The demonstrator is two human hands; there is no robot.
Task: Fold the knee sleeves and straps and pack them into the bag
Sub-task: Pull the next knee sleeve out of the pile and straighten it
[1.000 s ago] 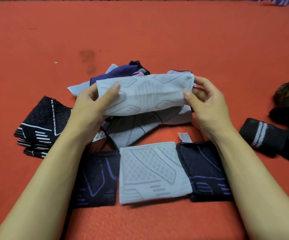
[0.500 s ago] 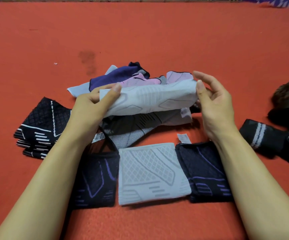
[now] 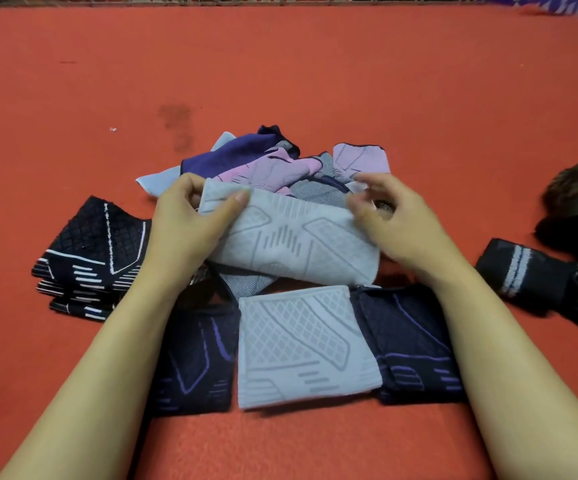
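While left hand [image 3: 190, 223] pinches | ribbed grey knit sleeve [image 3: 294, 242] | folded

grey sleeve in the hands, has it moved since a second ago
Yes. The held grey sleeve has dropped toward the folded grey sleeve lying on the red mat, nearly reaching its far edge. The left hand grips it; the right hand looks blurred.

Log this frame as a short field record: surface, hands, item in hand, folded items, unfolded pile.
surface: red mat
left hand: grips the grey sleeve's left end
right hand: at its right end, blurred; grip unclear
item in hand: grey sleeve, held above the mat
folded row: navy sleeve, grey folded sleeve, second navy sleeve
unfolded pile: purple, pink, grey pieces behind the hands
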